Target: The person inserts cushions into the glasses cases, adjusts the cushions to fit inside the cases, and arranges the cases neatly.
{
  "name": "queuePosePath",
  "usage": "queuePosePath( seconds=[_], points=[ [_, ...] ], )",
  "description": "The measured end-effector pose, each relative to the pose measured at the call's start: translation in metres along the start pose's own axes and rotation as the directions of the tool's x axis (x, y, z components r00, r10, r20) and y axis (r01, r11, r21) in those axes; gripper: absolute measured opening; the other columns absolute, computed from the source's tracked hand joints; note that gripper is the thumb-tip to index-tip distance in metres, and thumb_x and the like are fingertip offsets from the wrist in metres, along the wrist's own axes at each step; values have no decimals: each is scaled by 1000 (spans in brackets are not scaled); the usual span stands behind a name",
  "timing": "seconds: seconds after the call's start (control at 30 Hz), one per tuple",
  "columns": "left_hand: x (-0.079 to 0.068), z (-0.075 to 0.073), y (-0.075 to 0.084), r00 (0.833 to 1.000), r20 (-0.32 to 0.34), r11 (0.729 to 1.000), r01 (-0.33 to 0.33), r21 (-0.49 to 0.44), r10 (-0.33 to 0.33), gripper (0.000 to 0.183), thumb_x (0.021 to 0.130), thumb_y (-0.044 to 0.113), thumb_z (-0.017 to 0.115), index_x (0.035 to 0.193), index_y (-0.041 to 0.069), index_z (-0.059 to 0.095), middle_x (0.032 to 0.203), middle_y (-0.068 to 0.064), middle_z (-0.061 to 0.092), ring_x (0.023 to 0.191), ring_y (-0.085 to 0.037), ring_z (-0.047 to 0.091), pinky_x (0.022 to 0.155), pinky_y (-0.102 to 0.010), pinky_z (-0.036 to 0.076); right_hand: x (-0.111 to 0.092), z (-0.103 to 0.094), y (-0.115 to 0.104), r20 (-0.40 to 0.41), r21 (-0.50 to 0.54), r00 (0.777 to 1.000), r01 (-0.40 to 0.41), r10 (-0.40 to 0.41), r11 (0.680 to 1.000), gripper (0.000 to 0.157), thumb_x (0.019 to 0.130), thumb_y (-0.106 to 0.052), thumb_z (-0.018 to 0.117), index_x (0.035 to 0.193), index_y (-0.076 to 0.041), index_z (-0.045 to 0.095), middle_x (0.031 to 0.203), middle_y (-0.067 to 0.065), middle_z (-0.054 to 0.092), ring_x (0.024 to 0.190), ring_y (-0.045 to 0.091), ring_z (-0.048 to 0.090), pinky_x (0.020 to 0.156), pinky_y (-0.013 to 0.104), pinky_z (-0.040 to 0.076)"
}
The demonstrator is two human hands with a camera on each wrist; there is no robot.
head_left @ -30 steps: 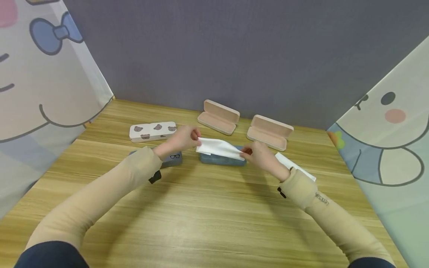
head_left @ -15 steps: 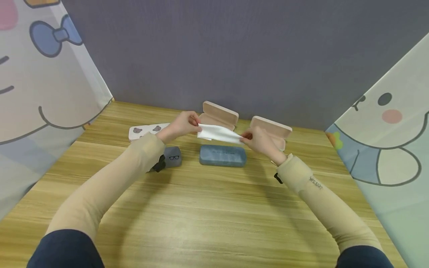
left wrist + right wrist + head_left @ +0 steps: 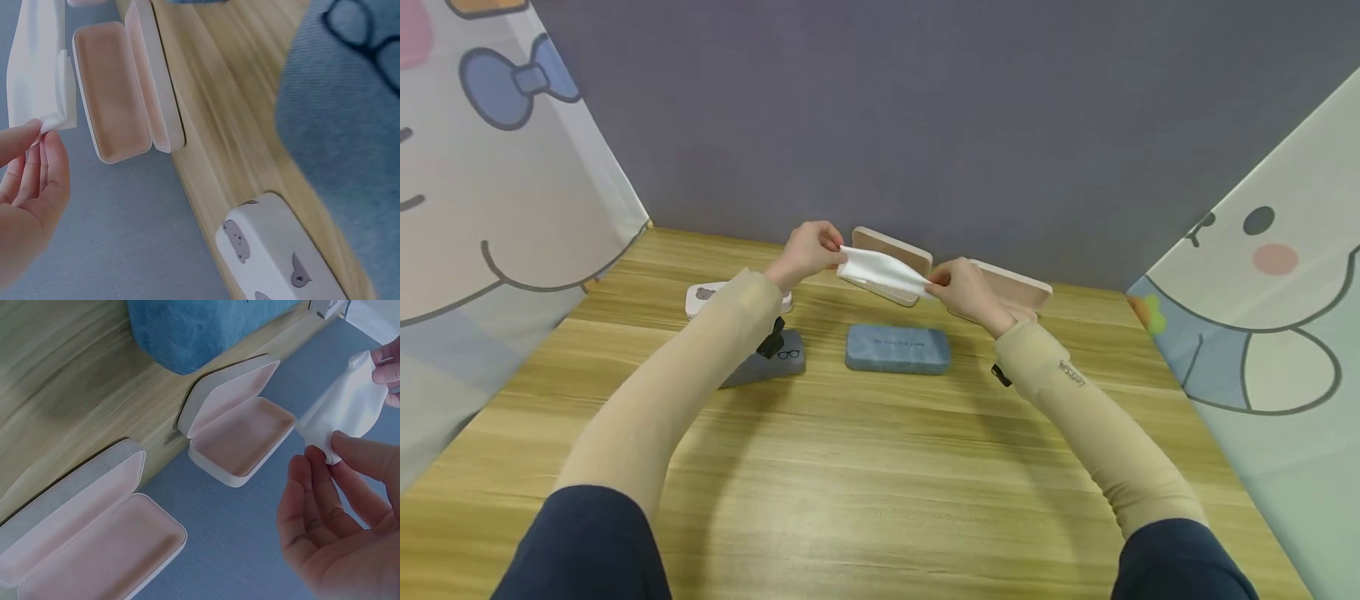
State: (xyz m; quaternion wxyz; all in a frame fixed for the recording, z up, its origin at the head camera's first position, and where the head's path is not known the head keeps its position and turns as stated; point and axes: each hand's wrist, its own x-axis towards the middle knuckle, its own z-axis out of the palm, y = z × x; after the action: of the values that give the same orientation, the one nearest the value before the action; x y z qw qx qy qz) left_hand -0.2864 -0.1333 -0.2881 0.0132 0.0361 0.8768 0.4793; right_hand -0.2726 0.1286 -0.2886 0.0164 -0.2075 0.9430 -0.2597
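A folded white cloth [image 3: 880, 268] is stretched between the two hands, raised above the table. My left hand [image 3: 808, 250] pinches one end between thumb and fingers, and my right hand [image 3: 966, 292] pinches the other. In the head view the cloth passes in front of an open glasses case with pink lining [image 3: 891, 242], partly hiding it. Another open pink-lined case [image 3: 1013, 283] is behind my right hand. The right wrist view shows both of these cases apart from the cloth [image 3: 347, 403]. A closed blue glasses case [image 3: 897, 350] lies nearer, below the hands.
A closed grey case with a glasses print [image 3: 786, 357] lies on the left, partly behind the left forearm. Behind it is a white case with bear prints [image 3: 703, 296], also partly covered. A grey panel [image 3: 880, 117] stands along the table's back, with patterned side panels.
Both hands have lifted the cloth up and away from the blue case towards the back, uncovering that case. A white strip seen beside the right forearm one second ago is no longer visible.
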Motion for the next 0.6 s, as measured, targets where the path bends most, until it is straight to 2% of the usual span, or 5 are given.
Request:
queuePosePath(
  seconds=[0.2,0.37,0.5,0.6],
  points=[
    [14,0,2,999,-45,999,4,34,-2,23,89,4,64,109,-3,56,105,-19,61,100,-35,63,84,-35,56,10,2,-1,11,58,999,-51,51,997,24,95,-15,60,110,2,69,108,21,69,94,32,65,81,41,53],
    [26,1,-2,996,-91,997,26,78,-19,24,89,5,63,111,-3,57,108,-21,64,94,-31,64,76,-32,54,20,8,-2,24,55,995,-99,97,994,26,95,-18,60,111,1,69,111,19,68,97,31,65,81,40,54],
    [37,7,-8,991,-125,997,50,57,-43,24,88,3,63,110,-3,56,107,-21,65,91,-31,65,74,-30,54,28,13,-2,33,41,992,-121,119,992,28,96,-19,59,114,0,68,114,18,68,100,32,63,84,41,52],
    [43,16,-13,991,-122,998,59,37,-54,24,88,3,63,110,-3,56,109,-22,66,92,-31,66,75,-30,54,31,18,0,32,51,989,-149,147,988,27,95,-18,60,114,0,68,115,18,67,103,33,60,87,42,51]
  ],
)
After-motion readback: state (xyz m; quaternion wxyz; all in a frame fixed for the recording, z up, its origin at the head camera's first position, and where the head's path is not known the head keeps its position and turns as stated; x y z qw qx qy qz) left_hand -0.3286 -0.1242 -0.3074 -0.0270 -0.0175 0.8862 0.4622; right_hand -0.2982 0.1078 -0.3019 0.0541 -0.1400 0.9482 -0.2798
